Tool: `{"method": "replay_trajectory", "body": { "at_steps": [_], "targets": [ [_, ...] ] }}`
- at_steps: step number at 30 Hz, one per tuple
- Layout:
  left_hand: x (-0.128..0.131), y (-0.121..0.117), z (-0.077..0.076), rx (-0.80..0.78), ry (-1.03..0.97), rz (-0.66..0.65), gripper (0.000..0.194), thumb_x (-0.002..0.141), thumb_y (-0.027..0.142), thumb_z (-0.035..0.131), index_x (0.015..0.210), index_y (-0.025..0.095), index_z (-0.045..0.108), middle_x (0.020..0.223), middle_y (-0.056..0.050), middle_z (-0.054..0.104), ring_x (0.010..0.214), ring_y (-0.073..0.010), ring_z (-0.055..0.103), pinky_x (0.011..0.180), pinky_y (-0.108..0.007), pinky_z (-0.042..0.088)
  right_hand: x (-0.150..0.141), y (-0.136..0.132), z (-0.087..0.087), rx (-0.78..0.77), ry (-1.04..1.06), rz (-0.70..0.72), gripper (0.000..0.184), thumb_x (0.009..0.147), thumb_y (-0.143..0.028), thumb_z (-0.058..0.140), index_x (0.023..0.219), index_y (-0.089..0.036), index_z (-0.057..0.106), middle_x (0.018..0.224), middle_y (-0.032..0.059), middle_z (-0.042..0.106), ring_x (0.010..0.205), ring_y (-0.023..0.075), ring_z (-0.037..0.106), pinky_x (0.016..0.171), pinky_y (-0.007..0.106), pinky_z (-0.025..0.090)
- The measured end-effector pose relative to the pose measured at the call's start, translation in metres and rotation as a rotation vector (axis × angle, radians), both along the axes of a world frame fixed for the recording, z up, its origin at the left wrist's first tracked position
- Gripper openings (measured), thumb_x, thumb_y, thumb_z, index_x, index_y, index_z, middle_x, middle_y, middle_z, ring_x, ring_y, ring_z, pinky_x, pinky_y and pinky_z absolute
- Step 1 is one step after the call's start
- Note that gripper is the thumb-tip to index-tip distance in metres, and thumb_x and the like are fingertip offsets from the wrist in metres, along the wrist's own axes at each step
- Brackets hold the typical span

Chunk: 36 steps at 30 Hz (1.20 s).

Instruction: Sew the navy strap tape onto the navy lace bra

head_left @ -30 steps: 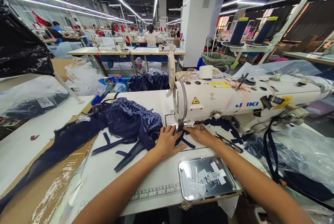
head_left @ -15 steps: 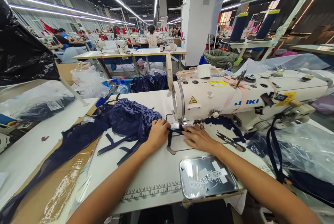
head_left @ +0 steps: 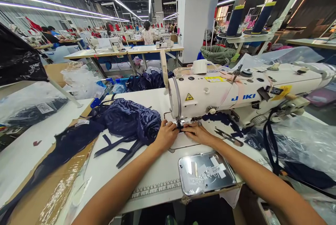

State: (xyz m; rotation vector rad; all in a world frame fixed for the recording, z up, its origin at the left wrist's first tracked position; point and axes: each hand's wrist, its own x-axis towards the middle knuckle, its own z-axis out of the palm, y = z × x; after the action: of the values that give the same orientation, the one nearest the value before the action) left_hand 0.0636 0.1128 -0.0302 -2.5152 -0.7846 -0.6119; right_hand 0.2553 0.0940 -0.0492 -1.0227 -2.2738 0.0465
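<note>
A white Juki sewing machine (head_left: 236,93) stands on the white table (head_left: 147,179). Both my hands meet under its needle head. My left hand (head_left: 166,134) has its fingers curled and pinches a narrow navy strap (head_left: 181,125) at the presser foot. My right hand (head_left: 196,133) lies on the same strap from the right, fingers pressed together on it. A heap of navy lace garment (head_left: 131,120) lies just left of my left hand, with loose navy straps (head_left: 115,144) trailing toward me.
A shiny metal tray (head_left: 207,173) with paper labels sits at the table's front edge. Thread snips (head_left: 228,137) lie right of my right hand. Cardboard (head_left: 44,190) and dark fabric lie left. Plastic bags (head_left: 304,144) pile on the right. Other people work at far tables.
My hands moved back up to the needle with the strap; half a second ago the strap hung in a loop toward me, now it is drawn in under the presser foot.
</note>
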Motion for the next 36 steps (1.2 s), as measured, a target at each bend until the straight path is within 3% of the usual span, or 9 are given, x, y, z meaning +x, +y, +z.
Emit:
{"method": "replay_trajectory", "body": {
  "at_steps": [4,9,14,20,36],
  "targets": [
    [-0.001,0.002,-0.001,-0.042,0.012,-0.058,0.011,0.079,0.016,0.054,0.072,0.018,0.063,0.078,-0.002,0.063,0.079,-0.0171,0.053,0.08,-0.036,0.034,0.001,-0.002,0.004,0.02,-0.052,0.028,0.023,0.083,-0.016,0.045,0.095,-0.019,0.065,0.094,0.0056,0.062,0.084,0.0165,0.056,0.076,0.03,0.046],
    [-0.009,-0.002,-0.001,-0.254,0.014,-0.086,0.019,0.083,0.013,0.046,0.09,0.019,0.063,0.1,-0.003,0.065,0.095,-0.0171,0.056,0.089,-0.038,0.033,-0.003,-0.01,0.011,0.16,-0.265,-0.035,0.025,0.084,-0.015,0.041,0.098,-0.017,0.062,0.096,0.0086,0.059,0.078,0.0184,0.054,0.068,0.031,0.046],
    [-0.016,-0.008,-0.002,-0.393,0.003,-0.067,0.029,0.084,0.01,0.04,0.106,0.019,0.058,0.115,-0.005,0.059,0.108,-0.0187,0.052,0.096,-0.044,0.028,-0.004,-0.013,0.011,0.252,-0.278,-0.033,0.025,0.085,-0.016,0.039,0.096,-0.016,0.062,0.102,0.0102,0.059,0.08,0.0186,0.055,0.065,0.03,0.047],
    [-0.018,-0.011,-0.002,-0.402,0.035,-0.041,0.033,0.084,0.009,0.04,0.111,0.02,0.055,0.12,-0.007,0.055,0.113,-0.0204,0.049,0.099,-0.048,0.024,-0.002,-0.012,0.012,0.288,-0.263,-0.014,0.026,0.085,-0.016,0.037,0.095,-0.014,0.062,0.1,0.01,0.061,0.08,0.0191,0.057,0.064,0.03,0.048],
    [-0.022,-0.008,0.004,-0.371,0.161,-0.018,0.042,0.079,0.005,0.04,0.118,0.017,0.05,0.128,-0.008,0.047,0.119,-0.0248,0.041,0.102,-0.058,0.018,-0.005,-0.011,0.01,0.199,-0.288,-0.061,0.028,0.083,-0.021,0.041,0.102,-0.013,0.06,0.104,0.0113,0.06,0.086,0.0209,0.058,0.071,0.034,0.05]
  ]
}}
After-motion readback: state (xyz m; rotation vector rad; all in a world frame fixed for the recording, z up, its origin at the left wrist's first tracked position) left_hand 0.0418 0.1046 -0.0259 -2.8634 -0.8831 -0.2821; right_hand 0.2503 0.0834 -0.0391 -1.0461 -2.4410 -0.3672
